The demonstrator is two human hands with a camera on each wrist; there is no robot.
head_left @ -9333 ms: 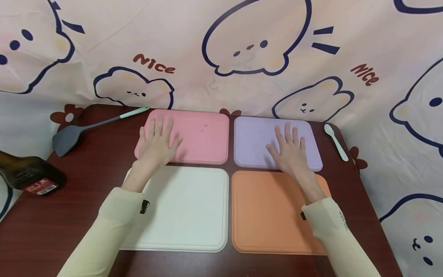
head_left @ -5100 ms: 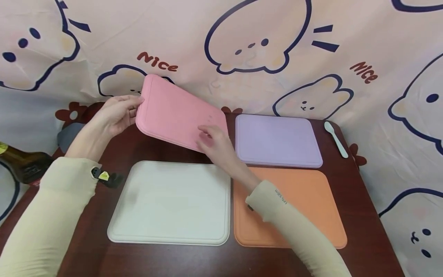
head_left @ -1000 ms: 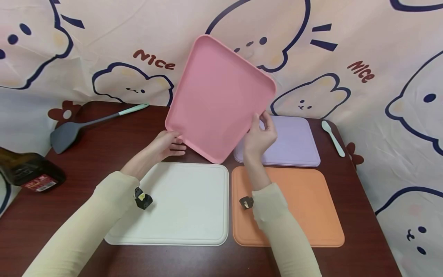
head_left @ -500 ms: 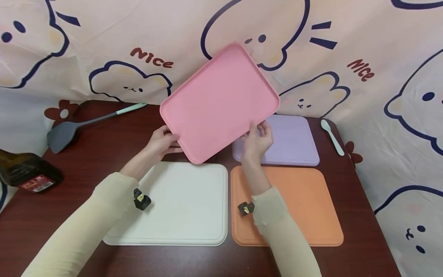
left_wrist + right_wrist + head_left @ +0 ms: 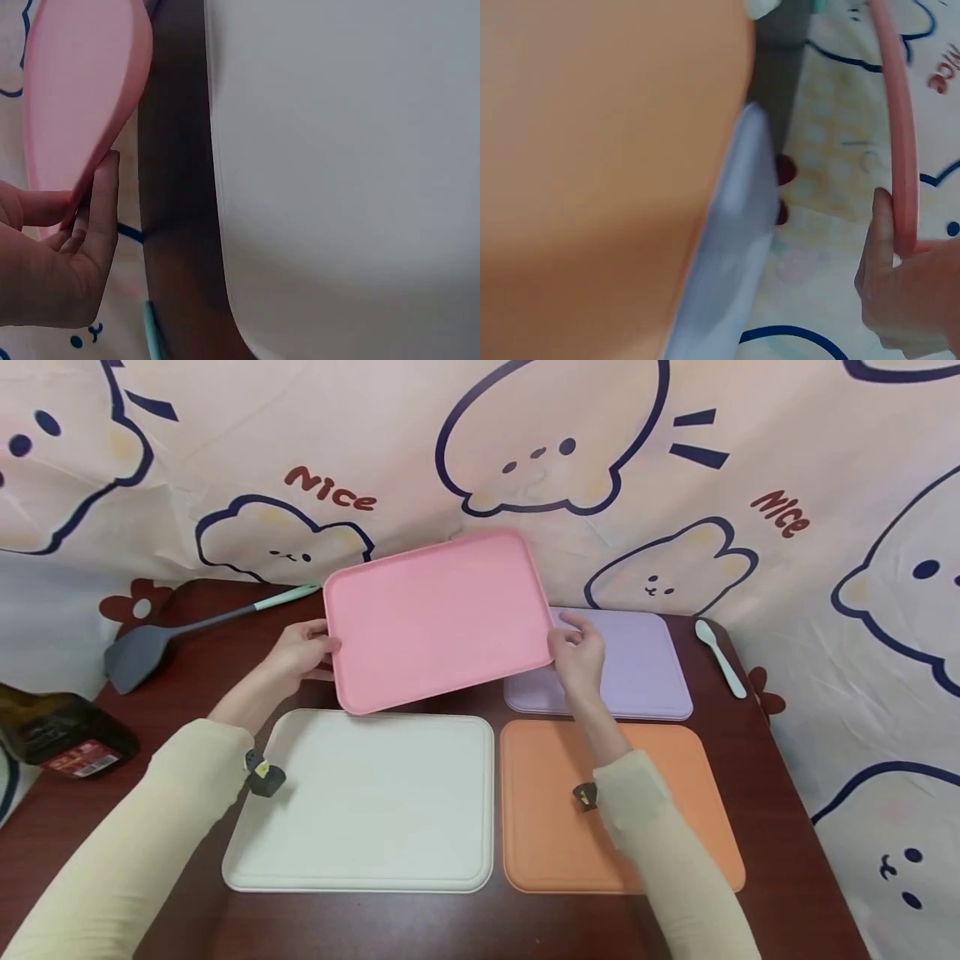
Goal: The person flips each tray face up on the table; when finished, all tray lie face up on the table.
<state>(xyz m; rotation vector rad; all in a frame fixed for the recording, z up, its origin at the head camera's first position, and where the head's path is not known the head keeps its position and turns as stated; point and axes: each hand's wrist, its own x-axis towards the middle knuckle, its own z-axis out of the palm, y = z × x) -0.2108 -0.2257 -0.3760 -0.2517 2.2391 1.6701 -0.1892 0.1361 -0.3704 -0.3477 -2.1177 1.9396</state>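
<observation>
A pink rectangular tray (image 5: 442, 618) is held up over the back of the table, its rimmed inner face toward me and its right side slightly higher. My left hand (image 5: 303, 647) pinches its left edge, thumb on the face and fingers behind, as the left wrist view shows with the pink tray (image 5: 82, 82). At the tray's lower right corner, my right hand (image 5: 581, 660) grips the edge. A purple tray (image 5: 637, 664) lies behind the right hand, partly covered. In front lie a white tray (image 5: 375, 810) and an orange tray (image 5: 637, 827), beneath the forearms.
A grey spatula (image 5: 138, 656) with a mint handle lies at the back left. A dark bottle (image 5: 67, 731) stands or leans at the left edge. One small pale spoon (image 5: 720, 658) lies at the back right. A cartoon-printed cloth (image 5: 420, 460) rises behind the table.
Both hands first lay spread on the pink and purple trays. Then the pink tray was lifted and turned to show its inner face. Over the last second it has rotated toward level and come lower.
</observation>
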